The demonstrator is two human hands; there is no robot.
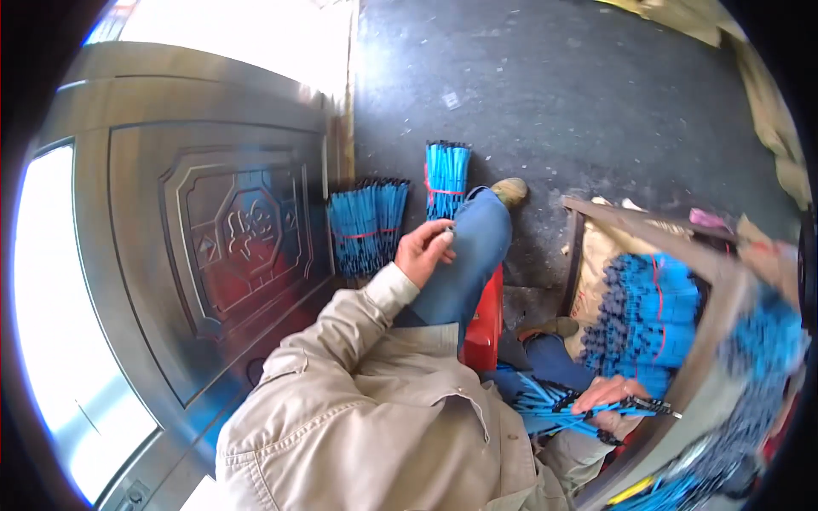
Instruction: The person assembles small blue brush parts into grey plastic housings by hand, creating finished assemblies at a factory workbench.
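My left hand point(424, 253) is raised over my left knee. Its fingers are curled, with thumb and forefinger close together; a tiny dark spot shows at the fingertips, too small to name. Low on the right, my right hand point(607, 395) is closed on a loose bunch of thin blue rods with black ends point(550, 400), which lie across my lap at differing angles. Beyond my left hand, a bundle of the same rods point(446, 175), tied with a red band, stands on the floor beside my leg. Several more tied bundles point(366, 223) stand against the door.
A wooden frame point(724, 289) on my right surrounds stacked blue bundles point(660, 311) on brown sheeting. More blue rods point(707, 468) lie outside it at the lower right. A carved dark door point(247, 226) stands close on my left. I sit on something red point(484, 328).
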